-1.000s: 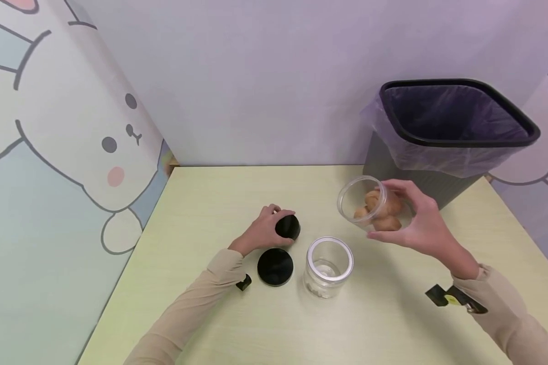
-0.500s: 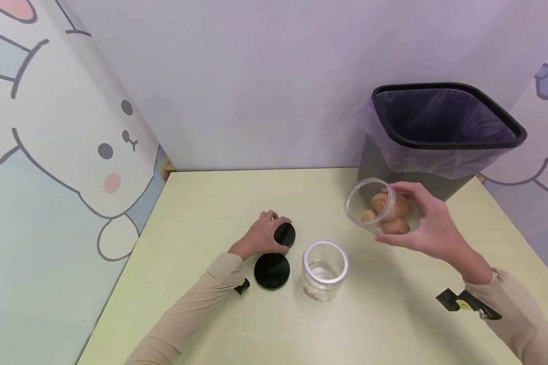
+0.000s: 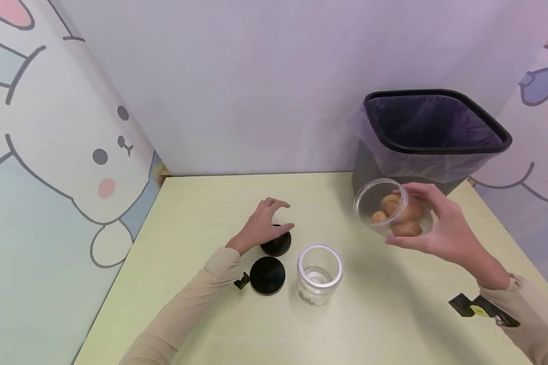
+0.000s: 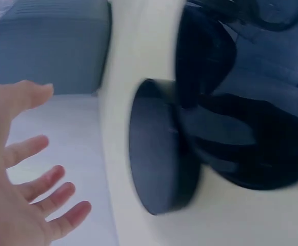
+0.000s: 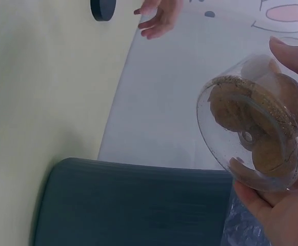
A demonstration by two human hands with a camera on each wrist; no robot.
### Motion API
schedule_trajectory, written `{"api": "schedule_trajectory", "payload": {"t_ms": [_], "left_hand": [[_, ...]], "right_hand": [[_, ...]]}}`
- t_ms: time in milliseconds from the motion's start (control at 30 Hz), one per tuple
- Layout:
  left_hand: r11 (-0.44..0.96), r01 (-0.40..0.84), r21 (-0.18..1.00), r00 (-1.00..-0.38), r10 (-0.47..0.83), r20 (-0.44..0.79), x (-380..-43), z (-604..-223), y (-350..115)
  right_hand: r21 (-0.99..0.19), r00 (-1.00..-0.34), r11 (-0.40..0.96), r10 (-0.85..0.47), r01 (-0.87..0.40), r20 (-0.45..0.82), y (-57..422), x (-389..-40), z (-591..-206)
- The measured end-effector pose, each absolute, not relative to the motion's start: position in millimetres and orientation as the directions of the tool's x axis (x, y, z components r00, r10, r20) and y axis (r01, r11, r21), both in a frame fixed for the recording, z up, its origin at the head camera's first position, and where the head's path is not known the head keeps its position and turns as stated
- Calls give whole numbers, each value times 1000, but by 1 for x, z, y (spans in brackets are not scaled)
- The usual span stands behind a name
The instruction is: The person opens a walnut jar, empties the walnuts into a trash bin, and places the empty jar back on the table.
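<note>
My right hand (image 3: 443, 228) grips a clear plastic jar (image 3: 378, 205) from its side, holding it tilted above the table with its open mouth toward the left. Inside are several brown, rounded, walnut-like pieces (image 3: 399, 215), seen through the jar's base in the right wrist view. My left hand (image 3: 261, 225) hovers with thumb and fingers spread, holding nothing, just over a round black lid (image 3: 276, 245). Nearer me lies a second black lid (image 3: 267, 276), flat on the table. Right of the lids stands another clear jar (image 3: 319, 276), upright and uncovered.
A grey bin (image 3: 370, 165) with a black rim and a clear bag liner stands at the back right, just behind the right hand. The pale wooden table (image 3: 219, 324) meets a plain wall behind. Rabbit drawings cover the side walls (image 3: 64, 132).
My left hand has let go of the black lid, which now lies on the table, and its fingers have spread. The right hand has carried its jar a little to the right.
</note>
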State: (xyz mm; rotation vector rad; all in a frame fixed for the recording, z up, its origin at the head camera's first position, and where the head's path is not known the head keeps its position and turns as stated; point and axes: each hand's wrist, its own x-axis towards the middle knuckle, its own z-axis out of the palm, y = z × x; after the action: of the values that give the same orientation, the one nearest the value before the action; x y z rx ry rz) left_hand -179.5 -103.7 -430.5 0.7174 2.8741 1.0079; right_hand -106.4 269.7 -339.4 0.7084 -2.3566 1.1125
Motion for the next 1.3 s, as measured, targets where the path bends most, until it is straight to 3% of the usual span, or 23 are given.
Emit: {"api": "schedule_trajectory", "payload": {"t_ms": [300, 500, 933, 1300], "left_hand": [[565, 509, 649, -856, 411, 314, -189, -396, -85], [491, 596, 636, -802, 408, 437, -194, -380, -72], [386, 687, 615, -726, 380, 573, -202, -344, -50], [344, 763, 547, -646, 381, 662, -211, -321, -32]], "right_hand": [[-580, -767, 524, -267, -623, 583, 281, -104, -329], [-615, -797, 533, -223, -581, 561, 292, -100, -323], [-547, -748, 558, -227, -625, 623, 319, -97, -300], [-453, -752, 681, -223, -576, 621, 340, -99, -275]]}}
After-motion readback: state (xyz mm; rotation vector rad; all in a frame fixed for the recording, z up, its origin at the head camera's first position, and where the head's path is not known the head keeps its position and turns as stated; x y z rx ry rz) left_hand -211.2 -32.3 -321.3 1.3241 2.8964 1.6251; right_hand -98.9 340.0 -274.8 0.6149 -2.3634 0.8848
